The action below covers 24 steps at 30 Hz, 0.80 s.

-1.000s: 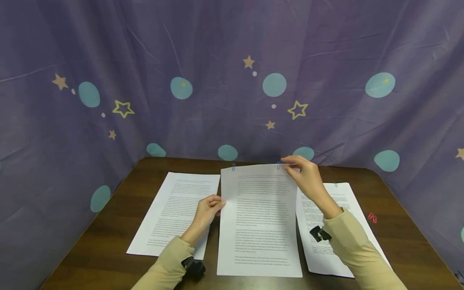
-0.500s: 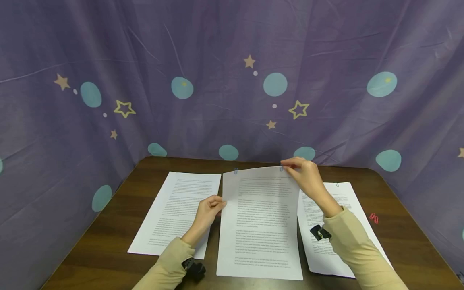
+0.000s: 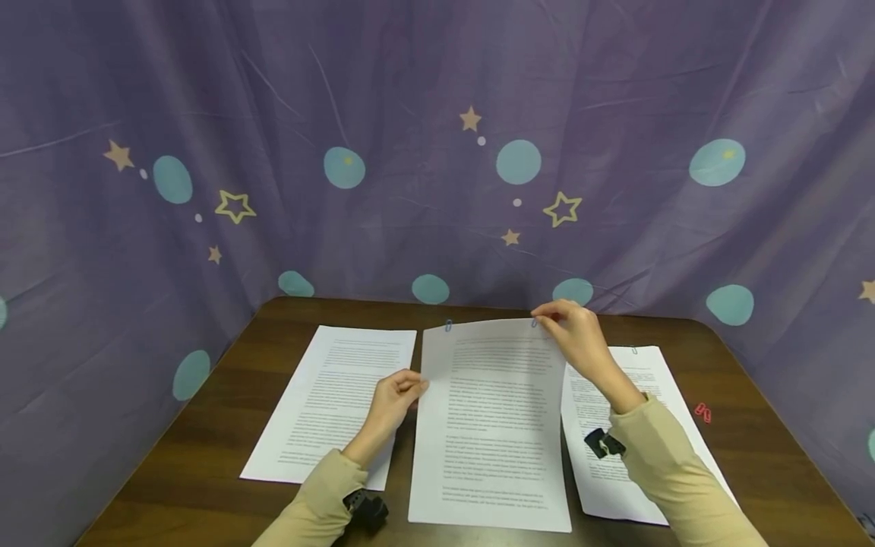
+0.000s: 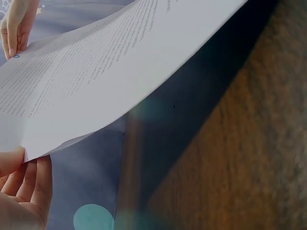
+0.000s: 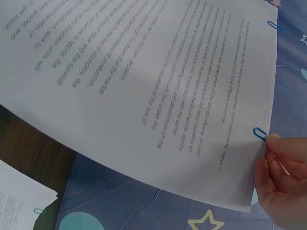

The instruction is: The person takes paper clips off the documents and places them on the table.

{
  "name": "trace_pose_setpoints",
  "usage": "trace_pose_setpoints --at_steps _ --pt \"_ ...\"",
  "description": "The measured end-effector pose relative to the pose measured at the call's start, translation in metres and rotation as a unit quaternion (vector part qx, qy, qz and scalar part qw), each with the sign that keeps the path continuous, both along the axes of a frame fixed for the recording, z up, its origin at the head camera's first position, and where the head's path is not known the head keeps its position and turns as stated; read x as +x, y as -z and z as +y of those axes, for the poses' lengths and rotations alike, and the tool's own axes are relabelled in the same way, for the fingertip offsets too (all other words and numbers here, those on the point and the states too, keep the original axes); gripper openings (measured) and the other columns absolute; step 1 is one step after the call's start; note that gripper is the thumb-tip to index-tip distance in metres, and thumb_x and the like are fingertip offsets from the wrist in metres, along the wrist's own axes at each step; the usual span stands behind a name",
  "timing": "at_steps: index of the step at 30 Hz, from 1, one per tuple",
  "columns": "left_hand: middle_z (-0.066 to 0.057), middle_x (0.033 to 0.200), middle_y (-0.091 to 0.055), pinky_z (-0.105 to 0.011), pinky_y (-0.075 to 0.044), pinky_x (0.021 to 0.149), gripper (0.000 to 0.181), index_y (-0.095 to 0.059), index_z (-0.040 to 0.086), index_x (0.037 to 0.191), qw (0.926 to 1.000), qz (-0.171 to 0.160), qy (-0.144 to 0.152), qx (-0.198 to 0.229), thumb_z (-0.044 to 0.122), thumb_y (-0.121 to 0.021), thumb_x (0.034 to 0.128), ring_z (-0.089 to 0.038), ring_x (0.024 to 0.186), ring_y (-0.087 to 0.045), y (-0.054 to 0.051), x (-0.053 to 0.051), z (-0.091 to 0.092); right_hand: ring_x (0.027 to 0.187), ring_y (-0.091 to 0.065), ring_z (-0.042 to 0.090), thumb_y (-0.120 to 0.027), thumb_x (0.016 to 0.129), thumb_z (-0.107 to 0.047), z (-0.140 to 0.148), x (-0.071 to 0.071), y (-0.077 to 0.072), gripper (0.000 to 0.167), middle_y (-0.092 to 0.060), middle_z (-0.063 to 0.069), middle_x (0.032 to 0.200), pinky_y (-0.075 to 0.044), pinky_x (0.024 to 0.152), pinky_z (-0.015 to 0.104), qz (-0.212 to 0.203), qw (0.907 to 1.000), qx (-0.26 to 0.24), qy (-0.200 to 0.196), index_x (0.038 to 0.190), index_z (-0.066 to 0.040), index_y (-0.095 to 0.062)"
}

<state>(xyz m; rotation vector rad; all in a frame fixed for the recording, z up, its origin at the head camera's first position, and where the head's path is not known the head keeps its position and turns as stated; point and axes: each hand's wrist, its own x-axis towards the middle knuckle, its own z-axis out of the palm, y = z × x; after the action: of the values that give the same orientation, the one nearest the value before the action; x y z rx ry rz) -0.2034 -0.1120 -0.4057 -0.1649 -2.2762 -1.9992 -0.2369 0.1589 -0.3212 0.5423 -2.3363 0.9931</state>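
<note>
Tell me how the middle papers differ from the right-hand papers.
The middle papers are held tilted up by the left hand and right hand; the right-hand papers lie on the table.

The middle papers carry two blue clips along the top edge; the right-hand papers show one green clip.

Both are white and printed with dark text.

Khaki left sleeve [image 3: 317,490] shows low, left of centre, black wrist camera [image 3: 369,512] strapped on; matching right sleeve [image 3: 673,463] lower right, second camera [image 3: 598,442]!
</note>
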Motion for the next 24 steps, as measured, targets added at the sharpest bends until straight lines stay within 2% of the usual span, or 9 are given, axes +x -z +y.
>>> trace_pose_setpoints --at_steps 4,7,13,14,21,24 --pt "-0.026 0.079 -0.062 -0.022 -0.046 0.051 0.01 -0.057 -0.015 0.085 1.0 0.003 -0.001 -0.001 -0.007 -0.058 0.079 -0.006 0.054 -0.05 -0.001 0.001 0.001 0.072 -0.054 0.021 -0.063 0.077 0.003 0.0 0.001 0.001 0.008 -0.061 0.011 0.077 -0.042 0.064 0.028 0.001 0.9998 -0.018 -0.001 0.084 0.002 -0.067" --pt "-0.026 0.078 -0.062 -0.023 -0.047 0.052 0.01 -0.056 -0.016 0.085 1.0 0.005 0.001 0.003 -0.007 -0.057 0.0791 -0.006 0.054 -0.05 -0.001 0.0 0.001 0.074 -0.055 0.021 -0.062 0.079 0.001 0.002 0.002 0.002 0.009 -0.062 0.011 0.079 -0.042 0.065 0.025 -0.018 0.9992 -0.036 0.001 0.086 0.001 -0.066" --pt "-0.021 0.076 -0.064 -0.022 -0.047 0.051 0.011 -0.057 -0.014 0.085 0.9999 0.004 0.0 0.012 -0.005 -0.059 0.0786 -0.005 0.053 -0.051 0.021 -0.013 -0.001 0.077 -0.057 0.022 -0.061 0.082 -0.006 0.005 0.003 0.003 0.013 -0.064 0.014 0.085 -0.042 0.065 0.016 -0.057 0.9953 -0.078 0.008 0.091 0.001 -0.066" --pt "-0.021 0.076 -0.064 -0.022 -0.047 0.051 0.011 -0.057 -0.013 0.085 0.9999 0.004 -0.001 0.014 -0.005 -0.06 0.0784 -0.005 0.053 -0.051 0.024 -0.015 -0.001 0.078 -0.058 0.021 -0.061 0.082 -0.007 0.005 0.003 0.003 0.013 -0.065 0.014 0.086 -0.042 0.065 0.014 -0.062 0.9945 -0.084 0.01 0.091 0.001 -0.066" --pt "-0.02 0.077 -0.064 -0.021 -0.046 0.05 0.01 -0.058 -0.013 0.085 0.9998 0.001 -0.01 0.02 -0.005 -0.06 0.0778 -0.004 0.053 -0.052 0.026 -0.014 0.0 0.072 -0.053 0.0 -0.062 0.082 -0.012 0.008 0.004 0.007 0.016 -0.065 0.013 0.089 -0.041 0.061 0.011 -0.069 0.9903 -0.12 0.017 0.093 -0.001 -0.067" --pt "-0.021 0.077 -0.064 -0.022 -0.047 0.051 0.009 -0.058 -0.012 0.084 0.9998 -0.001 -0.011 0.019 -0.006 -0.06 0.0774 -0.005 0.053 -0.052 0.026 -0.014 0.001 0.073 -0.053 -0.003 -0.063 0.082 -0.014 0.009 0.004 0.008 0.018 -0.065 0.014 0.09 -0.042 0.062 0.01 -0.067 0.9871 -0.144 0.016 0.094 -0.001 -0.068"
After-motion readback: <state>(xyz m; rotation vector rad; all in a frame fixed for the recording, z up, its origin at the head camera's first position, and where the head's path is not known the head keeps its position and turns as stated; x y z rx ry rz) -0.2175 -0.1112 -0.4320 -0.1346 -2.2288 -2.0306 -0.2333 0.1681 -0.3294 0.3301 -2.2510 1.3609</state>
